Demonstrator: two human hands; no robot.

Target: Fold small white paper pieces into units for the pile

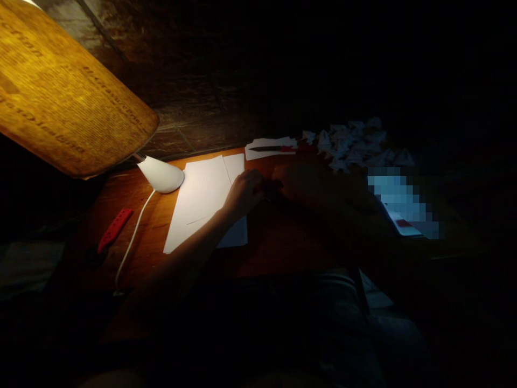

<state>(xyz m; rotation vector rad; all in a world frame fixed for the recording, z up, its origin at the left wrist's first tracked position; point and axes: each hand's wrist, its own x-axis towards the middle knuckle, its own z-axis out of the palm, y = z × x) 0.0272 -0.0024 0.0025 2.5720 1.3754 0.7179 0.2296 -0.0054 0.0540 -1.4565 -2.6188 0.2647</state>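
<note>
Left hand point(242, 194) curled and right hand point(297, 183) shadowed met at 3 o'clock of the white paper sheets point(197, 196), grip unclear; dim light risked fumbling the dark red piece point(271, 187).

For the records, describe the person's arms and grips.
The left grip is bare, with no glove, and the left forearm shows no sleeve. The right grip lies in deep shadow, so its details cannot be made out.

bare left forearm point(189, 250), dark striped clothing point(335, 302) at lap
</note>
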